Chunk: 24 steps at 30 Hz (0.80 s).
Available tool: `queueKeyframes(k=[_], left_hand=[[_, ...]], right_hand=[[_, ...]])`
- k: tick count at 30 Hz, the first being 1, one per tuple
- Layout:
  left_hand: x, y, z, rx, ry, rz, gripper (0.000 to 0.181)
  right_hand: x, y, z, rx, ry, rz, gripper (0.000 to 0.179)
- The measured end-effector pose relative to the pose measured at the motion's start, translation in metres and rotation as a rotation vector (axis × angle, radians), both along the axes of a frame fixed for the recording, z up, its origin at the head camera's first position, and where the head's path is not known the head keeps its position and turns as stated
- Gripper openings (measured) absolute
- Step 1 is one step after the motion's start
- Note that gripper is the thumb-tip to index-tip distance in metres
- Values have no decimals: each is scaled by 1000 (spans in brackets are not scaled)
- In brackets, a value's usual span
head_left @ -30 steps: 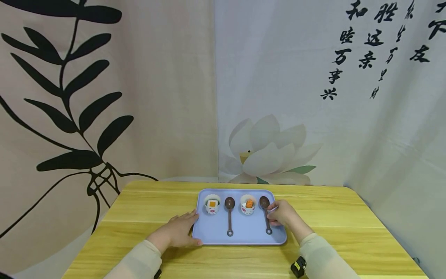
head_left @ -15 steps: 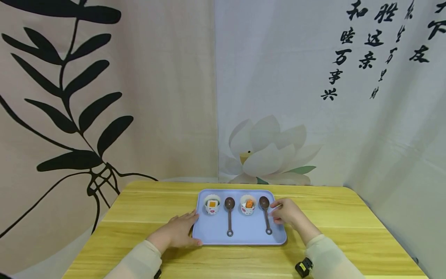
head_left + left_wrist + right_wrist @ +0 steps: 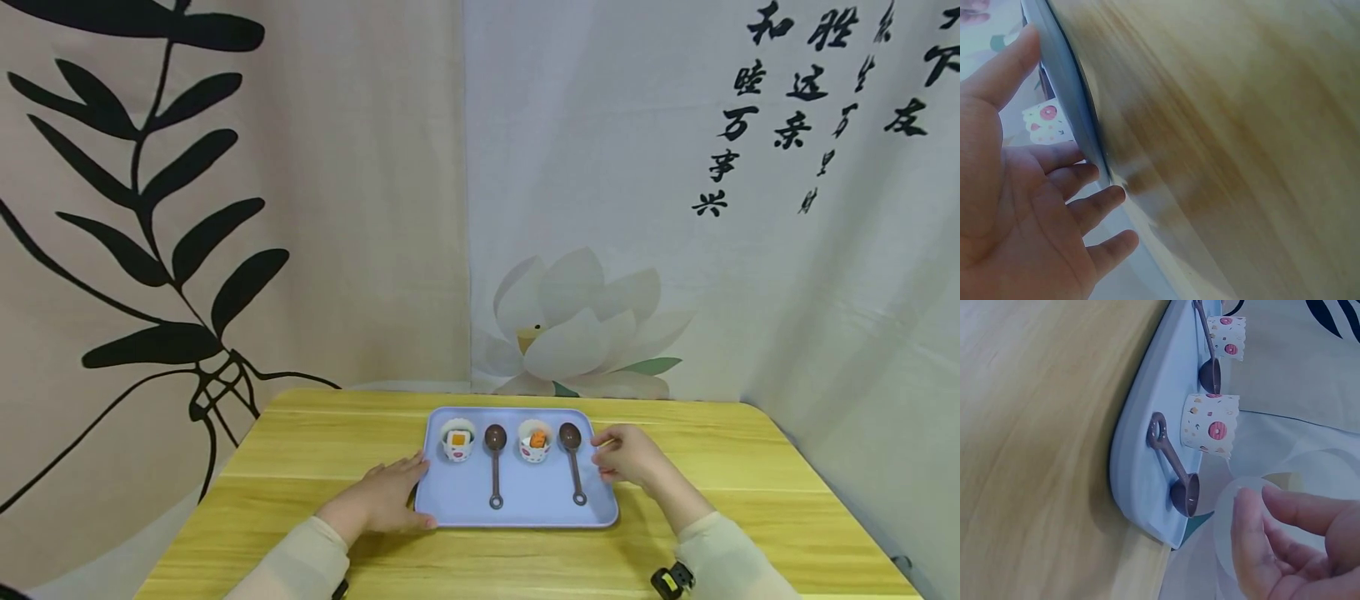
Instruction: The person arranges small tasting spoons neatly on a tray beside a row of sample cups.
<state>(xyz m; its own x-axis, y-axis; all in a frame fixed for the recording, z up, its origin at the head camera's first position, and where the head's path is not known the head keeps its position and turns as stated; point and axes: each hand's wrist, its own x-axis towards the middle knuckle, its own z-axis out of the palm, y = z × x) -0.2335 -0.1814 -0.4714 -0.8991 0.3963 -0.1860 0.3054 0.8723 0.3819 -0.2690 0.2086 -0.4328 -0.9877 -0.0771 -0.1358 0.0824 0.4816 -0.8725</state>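
Note:
A pale blue tray (image 3: 461, 500) carries two patterned paper cups and two brown scoop-shaped spoons, set alternately in a row. The left cup (image 3: 457, 452) contains a white and orange piece; in the right cup (image 3: 534, 454) sits an orange piece. One spoon (image 3: 495, 442) lies between the cups, the other spoon (image 3: 572, 442) near the tray's right side. My left hand (image 3: 384, 497) rests against the tray's left edge, fingers and thumb extended. Beside the right edge, my right hand (image 3: 632, 454) hovers with loosely bent fingers and holds nothing, apart from the nearer spoon (image 3: 1175, 469).
The tray stands on a yellow wooden table (image 3: 300, 458) near its back edge. Behind it hang curtains (image 3: 375, 208) printed with a plant, a lotus and writing. A black device (image 3: 671, 581) is strapped at the right wrist.
My right hand has let go of the right-hand spoon's handle and drawn away to the right. The spoon stays lying on the tray, and my left hand has not moved.

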Motion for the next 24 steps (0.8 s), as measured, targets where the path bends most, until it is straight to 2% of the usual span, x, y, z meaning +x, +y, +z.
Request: queueKeyframes(k=[12,24], left_hand=[[2,3,4,5,6,1,100],[2,2,3,19,1,4,101]], right_hand=[[14,22,12,-30,-1,50,29],[22,43,16,-20,-2,74,28]])
